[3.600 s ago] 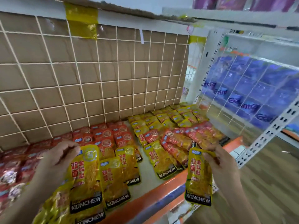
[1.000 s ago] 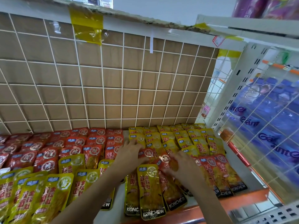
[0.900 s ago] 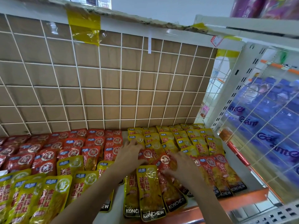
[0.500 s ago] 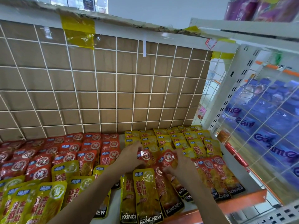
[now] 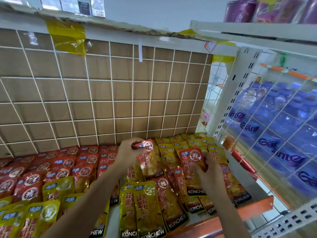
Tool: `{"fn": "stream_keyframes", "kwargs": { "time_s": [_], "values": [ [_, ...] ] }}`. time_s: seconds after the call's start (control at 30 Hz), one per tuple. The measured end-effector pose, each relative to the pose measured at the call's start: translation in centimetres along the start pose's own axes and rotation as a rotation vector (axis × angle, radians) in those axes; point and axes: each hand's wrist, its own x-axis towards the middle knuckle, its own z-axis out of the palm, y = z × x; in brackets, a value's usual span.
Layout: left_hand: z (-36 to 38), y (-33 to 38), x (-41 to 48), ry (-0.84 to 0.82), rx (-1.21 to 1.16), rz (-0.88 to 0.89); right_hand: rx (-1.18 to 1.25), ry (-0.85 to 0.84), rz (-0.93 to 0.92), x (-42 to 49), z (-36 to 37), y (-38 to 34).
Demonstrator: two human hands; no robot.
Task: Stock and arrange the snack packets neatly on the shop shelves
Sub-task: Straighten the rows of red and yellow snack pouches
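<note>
Red and yellow KONCHEW snack packets cover the shelf (image 5: 253,206). Red packets (image 5: 56,169) lie in rows at the back left, yellow packets (image 5: 181,145) at the back right and yellow packets (image 5: 34,219) at the front left. My left hand (image 5: 128,152) grips the top of a red packet (image 5: 149,162) and holds it lifted above the middle pile. My right hand (image 5: 207,170) grips another red packet (image 5: 192,162), raised a little over the mixed pile at the right front. More yellow and red packets (image 5: 145,206) overlap below both hands.
A white wire grid over brown cardboard (image 5: 103,93) forms the back wall. A white slotted upright (image 5: 228,100) and wire mesh bound the right side, with blue packs (image 5: 277,127) behind it. Purple packs (image 5: 267,9) stand on the upper shelf. The shelf front edge is orange.
Both hands went from pressing on the middle pile to each lifting a red packet off it. Earlier still, each held a yellow packet at the shelf front.
</note>
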Motion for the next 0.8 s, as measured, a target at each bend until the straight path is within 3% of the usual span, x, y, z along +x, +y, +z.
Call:
{"fn": "stream_keyframes", "kwargs": {
  "time_s": [0.13, 0.3, 0.63, 0.8],
  "values": [
    [-1.1, 1.3, 0.4, 0.119, -0.26, -0.081, 0.106, 0.058, -0.012, -0.4, -1.8, 0.2],
    [-2.1, 4.4, -0.5, 0.227, -0.469, -0.033, 0.178, 0.136, -0.039, -1.2, -3.5, 0.9],
    [-5.2, 5.6, -7.5, 0.154, -0.396, 0.044, 0.308, 0.093, -0.075, -3.0, -4.6, 1.7],
    [-8.9, 3.5, -12.0, 0.3, -0.431, 0.005, 0.331, 0.032, -0.103, -3.5, -3.6, 1.4]
  ]
}}
